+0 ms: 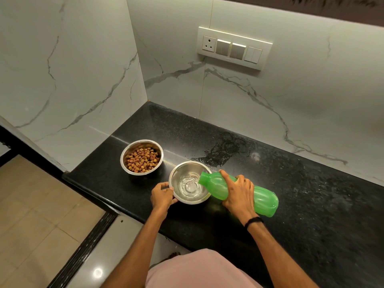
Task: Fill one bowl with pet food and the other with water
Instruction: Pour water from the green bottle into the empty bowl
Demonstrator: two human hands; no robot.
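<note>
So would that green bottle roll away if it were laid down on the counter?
Probably: the green bottle looks round, though its lengthwise ribs might slow it. It is translucent plastic, so likely light and slightly squashy under the right hand. The wet patch on the counter could let it slide.

Both bowls were shiny steel: food bowl [141, 156], water bowl [190, 182]. Bottle [239, 193] was translucent green ribbed plastic. Worktop [311, 204] was glossy black speckled stone. Wall [270, 96] was smooth veined marble-look tile.
</note>
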